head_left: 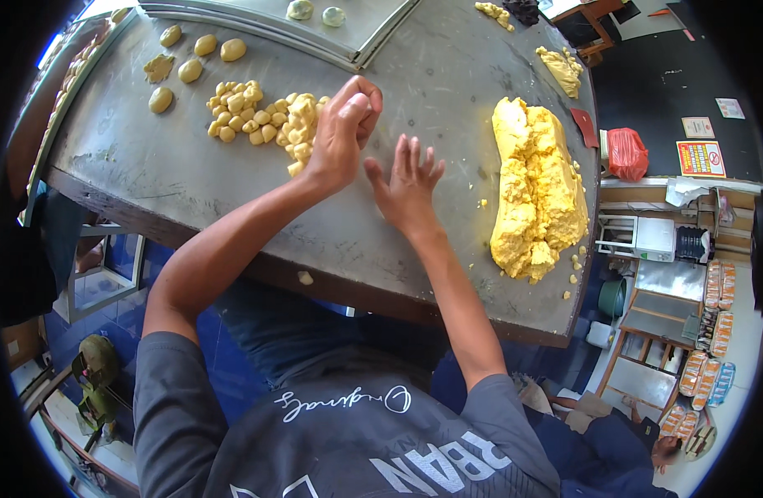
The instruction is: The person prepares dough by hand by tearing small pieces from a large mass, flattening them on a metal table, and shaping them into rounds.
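My left hand (344, 133) is closed above the grey metal tabletop (431, 83), its fingers curled; whatever they may hold is hidden. Right beside it lies a heap of small yellow dough pieces (298, 120), partly covered by that hand. More small dough lumps (234, 108) spread to its left. My right hand (408, 187) is palm down over the table with fingers apart, and nothing shows in it. A big yellow dough block (539, 195), crumbly and split along its length, rests at the right. Several rounded dough balls (232, 50) sit at the far left, near one flattened piece (158, 68).
A metal-edged tray (361, 56) with two pale greenish balls stands at the far side. Filled trays (66, 100) line the left, beside another person's arm. Dough chunks (560, 70) and a red scraper (585, 127) lie by the right edge. Another person (597, 448) is at lower right.
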`<action>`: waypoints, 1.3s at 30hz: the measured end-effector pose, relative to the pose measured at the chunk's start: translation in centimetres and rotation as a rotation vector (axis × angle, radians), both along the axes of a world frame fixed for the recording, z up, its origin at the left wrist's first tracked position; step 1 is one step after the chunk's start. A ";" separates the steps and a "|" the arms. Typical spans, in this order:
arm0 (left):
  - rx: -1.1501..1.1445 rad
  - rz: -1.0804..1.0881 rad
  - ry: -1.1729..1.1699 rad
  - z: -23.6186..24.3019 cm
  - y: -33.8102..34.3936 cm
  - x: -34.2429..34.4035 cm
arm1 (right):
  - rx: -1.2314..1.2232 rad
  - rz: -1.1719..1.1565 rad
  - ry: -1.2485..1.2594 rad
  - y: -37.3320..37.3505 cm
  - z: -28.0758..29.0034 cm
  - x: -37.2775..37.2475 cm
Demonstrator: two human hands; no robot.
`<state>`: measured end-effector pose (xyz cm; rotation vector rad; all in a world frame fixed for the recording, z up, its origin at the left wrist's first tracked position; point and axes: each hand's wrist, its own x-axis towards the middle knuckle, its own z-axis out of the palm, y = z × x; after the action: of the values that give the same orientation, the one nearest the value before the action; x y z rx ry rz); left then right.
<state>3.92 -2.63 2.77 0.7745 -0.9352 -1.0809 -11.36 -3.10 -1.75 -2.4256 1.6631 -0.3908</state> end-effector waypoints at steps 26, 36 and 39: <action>-0.044 -0.027 -0.257 -1.0 0.5 -0.8 | 0.217 0.314 -0.572 3.2 0.6 -5.0; 0.003 -0.375 -0.596 -2.3 1.5 -2.9 | 0.202 0.030 -1.187 4.0 6.9 -4.5; -0.113 -0.401 -0.544 -2.2 1.9 -3.6 | -0.086 0.226 -0.653 4.1 6.2 -3.0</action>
<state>0.28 -0.71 0.60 0.8238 -1.6525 -1.1677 -14.36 0.96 4.41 -2.1586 1.0983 -1.0877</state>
